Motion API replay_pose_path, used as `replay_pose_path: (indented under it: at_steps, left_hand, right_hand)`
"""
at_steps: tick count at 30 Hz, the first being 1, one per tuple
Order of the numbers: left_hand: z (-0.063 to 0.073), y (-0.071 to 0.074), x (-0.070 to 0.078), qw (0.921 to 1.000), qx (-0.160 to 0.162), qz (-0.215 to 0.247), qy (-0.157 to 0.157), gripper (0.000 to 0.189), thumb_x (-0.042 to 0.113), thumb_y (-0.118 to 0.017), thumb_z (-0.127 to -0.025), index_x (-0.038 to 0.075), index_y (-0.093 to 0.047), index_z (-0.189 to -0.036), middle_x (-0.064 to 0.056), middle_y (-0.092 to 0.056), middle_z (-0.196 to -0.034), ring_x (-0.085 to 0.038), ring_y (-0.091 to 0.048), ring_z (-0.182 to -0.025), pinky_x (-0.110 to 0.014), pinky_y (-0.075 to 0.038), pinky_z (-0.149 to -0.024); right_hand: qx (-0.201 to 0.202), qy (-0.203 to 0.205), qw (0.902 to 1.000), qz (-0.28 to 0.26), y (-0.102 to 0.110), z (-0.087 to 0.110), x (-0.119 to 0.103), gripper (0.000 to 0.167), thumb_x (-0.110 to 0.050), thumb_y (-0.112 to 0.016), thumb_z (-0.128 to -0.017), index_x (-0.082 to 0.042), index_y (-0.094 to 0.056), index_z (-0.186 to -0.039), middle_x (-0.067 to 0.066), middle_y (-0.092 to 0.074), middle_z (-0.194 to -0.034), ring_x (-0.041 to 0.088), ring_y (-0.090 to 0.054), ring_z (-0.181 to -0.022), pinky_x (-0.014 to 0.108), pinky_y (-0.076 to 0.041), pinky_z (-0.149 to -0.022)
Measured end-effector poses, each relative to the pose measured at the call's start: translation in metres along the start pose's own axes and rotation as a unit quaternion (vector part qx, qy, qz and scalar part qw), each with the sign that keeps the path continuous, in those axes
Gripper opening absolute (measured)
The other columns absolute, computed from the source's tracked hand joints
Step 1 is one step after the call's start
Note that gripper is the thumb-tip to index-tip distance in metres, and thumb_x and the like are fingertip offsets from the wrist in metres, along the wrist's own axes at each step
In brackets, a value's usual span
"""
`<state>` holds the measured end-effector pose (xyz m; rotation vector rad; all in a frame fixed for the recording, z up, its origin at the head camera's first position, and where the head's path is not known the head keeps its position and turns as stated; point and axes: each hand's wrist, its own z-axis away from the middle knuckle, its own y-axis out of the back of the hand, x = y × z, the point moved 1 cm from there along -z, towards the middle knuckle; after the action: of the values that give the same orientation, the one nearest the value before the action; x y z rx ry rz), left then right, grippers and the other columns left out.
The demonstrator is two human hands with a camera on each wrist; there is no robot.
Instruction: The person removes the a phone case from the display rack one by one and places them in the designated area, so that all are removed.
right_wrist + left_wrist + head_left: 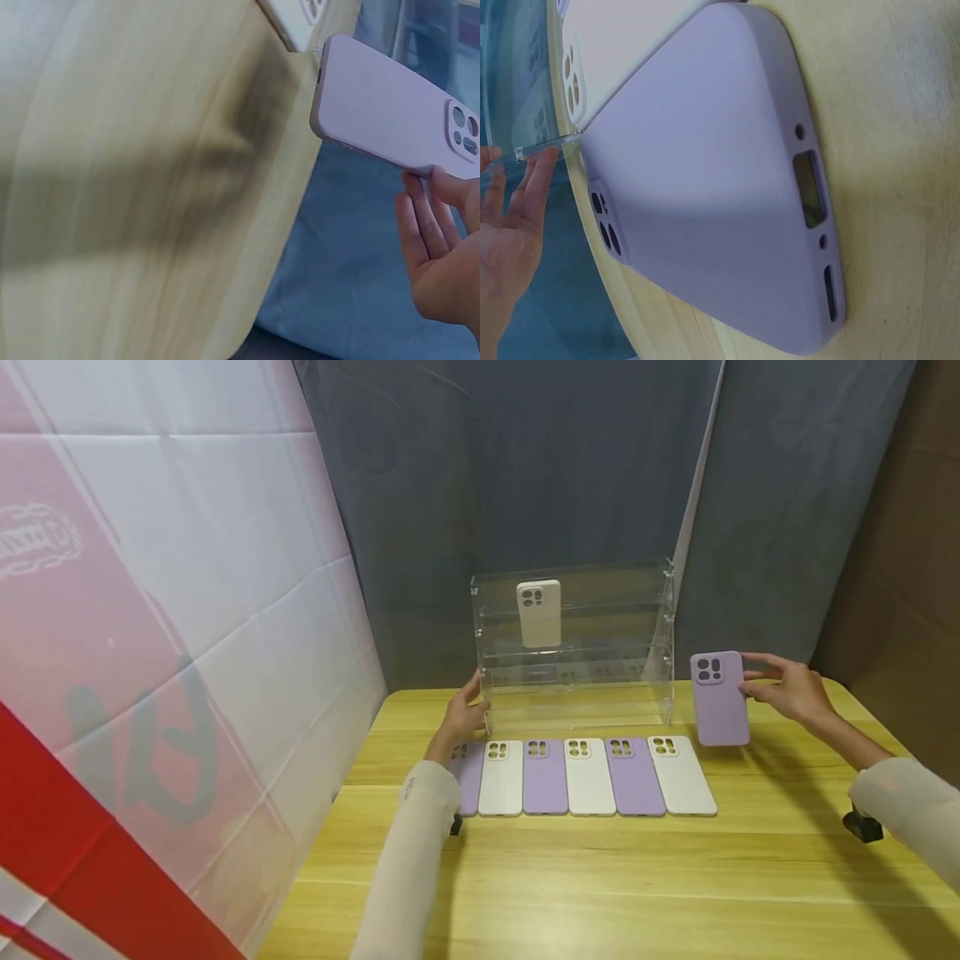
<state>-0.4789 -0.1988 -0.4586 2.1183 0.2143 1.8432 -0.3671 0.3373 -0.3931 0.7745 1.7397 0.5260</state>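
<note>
My right hand (798, 689) pinches a purple phone case (720, 697) by its right edge, holding it upright above the table; in the right wrist view the thumb and fingers (442, 217) meet at the case's long side. At the left end of a clear acrylic display stand (577, 702), my left hand (463, 714) grips the side panel, also seen in the left wrist view. A white phone case (542, 625) leans on an upper tier of the stand. Before the stand lies a row of alternating purple and white cases; a purple case (697, 157) at its left end is partly behind the left wrist.
The row ends on the right with a white case (684, 777), left of the raised purple one. A wood-grain table (600, 885) carries everything. Grey cloth (525, 460) hangs behind, a printed sheet (225, 568) at the left, and a brown panel (892, 585) at the right.
</note>
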Motion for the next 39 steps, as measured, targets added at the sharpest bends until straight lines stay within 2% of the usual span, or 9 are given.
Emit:
replay_pose_path:
  at_steps: [1, 4, 7, 13, 19, 24, 28, 33, 39]
  left_hand:
    - [0.0, 0.0, 0.0, 1.0, 0.0, -0.001, 0.0, 0.076, 0.002, -0.054, -0.105, 0.039, -0.024, -0.165, -0.01, -0.033, -0.168, -0.044, -0.05, -0.139, -0.052, -0.061, -0.092]
    - [0.0, 0.0, -0.001, 1.0, -0.001, -0.003, 0.001, 0.076, 0.003, -0.055, -0.105, 0.039, -0.024, -0.165, -0.01, -0.032, -0.168, -0.045, -0.05, -0.139, -0.052, -0.061, -0.092]
    - [0.0, 0.0, -0.001, 1.0, -0.001, -0.003, 0.005, 0.076, 0.004, -0.055, -0.106, 0.041, -0.025, -0.164, -0.009, -0.033, -0.168, -0.044, -0.05, -0.139, -0.051, -0.061, -0.092]
    - [-0.001, 0.001, -0.001, 1.0, 0.0, -0.004, 0.004, 0.076, 0.003, -0.054, -0.106, 0.041, -0.025, -0.164, -0.008, -0.033, -0.168, -0.043, -0.051, -0.139, -0.051, -0.061, -0.092]
    - [-0.002, 0.001, 0.0, 1.0, -0.003, -0.005, 0.001, 0.077, 0.002, -0.055, -0.105, 0.04, -0.024, -0.164, -0.01, -0.032, -0.168, -0.043, -0.052, -0.138, -0.05, -0.062, -0.092]
    - [-0.002, 0.002, -0.001, 0.9999, -0.003, -0.011, 0.004, 0.077, 0.003, -0.055, -0.105, 0.04, -0.023, -0.165, -0.009, -0.033, -0.168, -0.042, -0.052, -0.138, -0.048, -0.062, -0.09]
    - [-0.002, 0.003, 0.0, 0.9999, 0.003, -0.015, 0.005, 0.077, 0.003, -0.056, -0.105, 0.041, -0.024, -0.164, -0.009, -0.033, -0.168, -0.042, -0.052, -0.138, -0.048, -0.063, -0.089]
    - [-0.002, 0.004, 0.0, 0.9999, 0.003, -0.008, 0.007, 0.077, 0.003, -0.056, -0.105, 0.042, -0.025, -0.164, -0.009, -0.033, -0.168, -0.043, -0.051, -0.139, -0.048, -0.063, -0.09]
    - [-0.002, 0.001, 0.0, 0.9999, -0.001, -0.006, 0.012, 0.077, 0.004, -0.056, -0.105, 0.043, -0.024, -0.163, -0.009, -0.032, -0.168, -0.043, -0.05, -0.14, -0.048, -0.062, -0.092]
  right_hand:
    - [-0.001, 0.0, 1.0, -0.002, -0.002, 0.001, 0.003, 0.062, -0.013, -0.073, -0.098, 0.004, -0.046, -0.152, 0.036, -0.064, -0.127, 0.014, -0.077, -0.082, 0.024, -0.058, -0.056]
    - [-0.007, 0.003, 0.9999, -0.008, -0.006, 0.006, 0.01, 0.059, -0.009, -0.073, -0.097, 0.006, -0.049, -0.15, 0.036, -0.065, -0.124, -0.005, -0.069, -0.074, 0.025, -0.06, -0.056]
    - [-0.016, 0.004, 0.9997, -0.016, -0.009, 0.01, 0.014, 0.057, -0.007, -0.072, -0.097, 0.008, -0.05, -0.148, 0.034, -0.068, -0.12, -0.009, -0.067, -0.07, 0.024, -0.06, -0.057]
    - [-0.019, 0.01, 0.9988, -0.045, -0.016, 0.015, 0.021, 0.048, 0.0, -0.069, -0.097, 0.012, -0.055, -0.141, 0.031, -0.073, -0.111, -0.005, -0.07, -0.066, 0.023, -0.06, -0.054]
    - [-0.043, -0.005, 0.9982, -0.042, -0.025, 0.02, 0.03, 0.046, -0.016, -0.067, -0.102, 0.014, -0.058, -0.136, 0.032, -0.072, -0.111, -0.002, -0.071, -0.068, 0.023, -0.061, -0.061]
    - [-0.062, -0.012, 0.9972, -0.039, -0.035, 0.02, 0.035, 0.045, -0.016, -0.069, -0.101, 0.016, -0.06, -0.132, 0.031, -0.073, -0.108, 0.009, -0.075, -0.073, 0.028, -0.063, -0.063]
    - [-0.07, -0.024, 0.9965, -0.039, -0.044, 0.014, 0.03, 0.042, -0.018, -0.069, -0.101, 0.016, -0.065, -0.126, 0.027, -0.076, -0.101, 0.019, -0.077, -0.073, 0.031, -0.064, -0.062]
    - [-0.083, -0.037, 0.9958, 0.009, -0.058, 0.006, 0.015, 0.043, -0.026, -0.069, -0.1, 0.013, -0.07, -0.117, 0.02, -0.078, -0.091, 0.025, -0.078, -0.073, 0.028, -0.06, -0.061]
    - [-0.095, -0.084, 0.9891, 0.074, -0.075, 0.001, 0.001, 0.052, -0.042, -0.073, -0.094, 0.007, -0.076, -0.112, 0.007, -0.076, -0.072, 0.018, -0.072, -0.065, 0.029, -0.048, -0.056]
